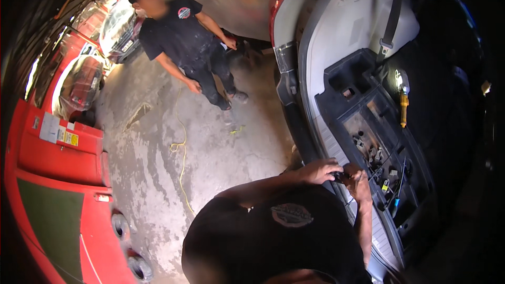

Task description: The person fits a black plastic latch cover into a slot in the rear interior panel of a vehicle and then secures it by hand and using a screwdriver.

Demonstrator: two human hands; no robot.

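Observation:
My left hand (pixel 321 171) and my right hand (pixel 359 183) come together over the sill (pixel 336 142) of a car's open cargo area. Fingers of both are closed round a small dark object (pixel 340 176); its kind is hard to make out, since they cover most of it. Just beyond my hands lies a black storage tray (pixel 386 164) with compartments. Loose small clips and fittings (pixel 374 153) are scattered in it. A long thin tool with a blue handle (pixel 395 208) rests there, beside a small yellow-green piece (pixel 385 185).
A lit work lamp with a yellow handle (pixel 403 108) lies by the tray's far side, below a seat belt (pixel 386 44). Another person (pixel 181 42) stands on the concrete floor (pixel 158 152). A yellow cord (pixel 183 168) trails there. Tyres (pixel 121 226) stand by a red wall (pixel 58 152).

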